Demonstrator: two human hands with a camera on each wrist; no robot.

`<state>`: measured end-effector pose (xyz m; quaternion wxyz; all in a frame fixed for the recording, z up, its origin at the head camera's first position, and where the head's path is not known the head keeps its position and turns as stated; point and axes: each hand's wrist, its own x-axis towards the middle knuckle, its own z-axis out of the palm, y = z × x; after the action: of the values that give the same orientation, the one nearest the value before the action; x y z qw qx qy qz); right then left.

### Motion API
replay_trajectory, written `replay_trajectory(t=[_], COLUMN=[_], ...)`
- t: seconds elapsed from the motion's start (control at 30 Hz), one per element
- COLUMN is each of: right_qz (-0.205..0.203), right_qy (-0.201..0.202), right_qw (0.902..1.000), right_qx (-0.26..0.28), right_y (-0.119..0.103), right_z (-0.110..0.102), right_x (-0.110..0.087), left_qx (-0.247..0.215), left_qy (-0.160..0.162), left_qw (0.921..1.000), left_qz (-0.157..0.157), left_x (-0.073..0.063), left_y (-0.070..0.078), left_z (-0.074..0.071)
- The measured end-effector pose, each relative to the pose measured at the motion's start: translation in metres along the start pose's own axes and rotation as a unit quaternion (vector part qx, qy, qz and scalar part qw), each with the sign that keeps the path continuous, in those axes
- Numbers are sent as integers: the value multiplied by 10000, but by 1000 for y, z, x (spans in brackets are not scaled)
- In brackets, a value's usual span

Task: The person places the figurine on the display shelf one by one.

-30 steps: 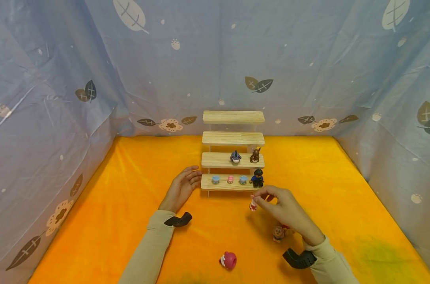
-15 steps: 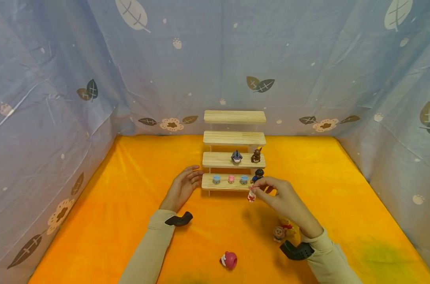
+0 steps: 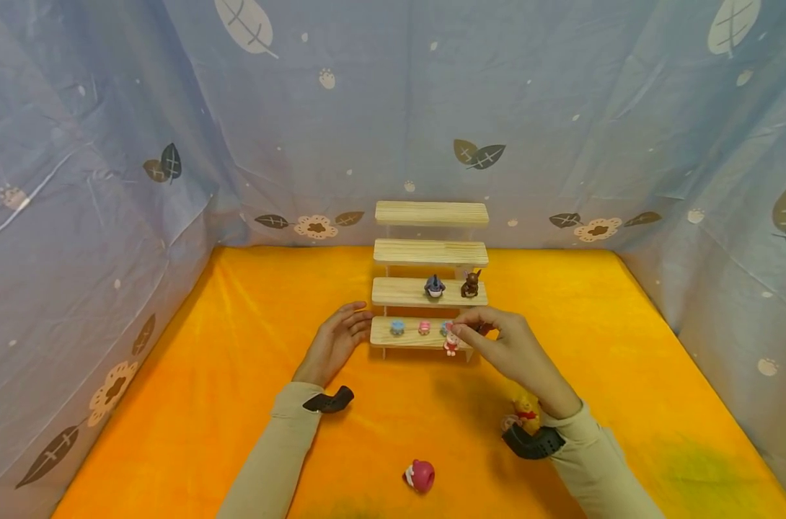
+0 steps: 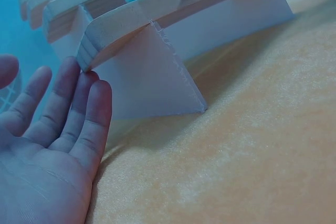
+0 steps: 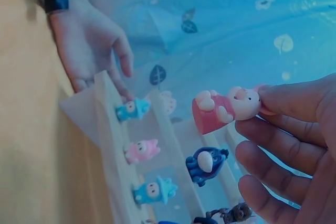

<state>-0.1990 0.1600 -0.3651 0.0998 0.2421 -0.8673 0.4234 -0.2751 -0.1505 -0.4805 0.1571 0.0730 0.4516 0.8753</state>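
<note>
My right hand (image 3: 513,349) pinches a pink piglet figurine (image 5: 212,111) by its head end, between thumb and fingertips. In the head view the figurine overlaps the front edge of the lowest tier of a wooden stepped shelf (image 3: 430,252). My left hand (image 3: 331,346) is relaxed, fingertips at the left end of that tier. Along it stand a small blue figurine (image 3: 397,328), a pink one (image 3: 424,328) and another blue one (image 5: 152,190), partly covered in the head view. One tier up are a grey-blue donkey figurine (image 3: 435,287) and a brown long-eared figurine (image 3: 471,283).
A yellow bear figurine (image 3: 528,414) stands on the orange cloth (image 3: 367,447) under my right wrist; a brown figurine beside it is mostly hidden by the wrist camera (image 3: 532,441). Nearer lies a dark pink toy (image 3: 422,476). Patterned curtains (image 3: 341,130) enclose the back and sides.
My right hand has carried the piglet figurine up and left from above the cloth to the lowest tier, now covering the black-haired figurine there. My left hand stays at the shelf end.
</note>
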Motion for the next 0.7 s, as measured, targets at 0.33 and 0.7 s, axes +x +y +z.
replay_trajectory(t=[0.33, 0.7], right_qz=[-158, -367], right_qy=[89, 180], right_qw=[9997, 9991], right_qx=[135, 139], right_y=[-9, -18], right_z=[-2, -8], right_x=[13, 31], left_qx=[-82, -135], left_qy=[47, 35], left_qw=[10000, 9999], left_qz=[0, -36], left_x=[0, 0], left_y=[-1, 1], left_z=[0, 1])
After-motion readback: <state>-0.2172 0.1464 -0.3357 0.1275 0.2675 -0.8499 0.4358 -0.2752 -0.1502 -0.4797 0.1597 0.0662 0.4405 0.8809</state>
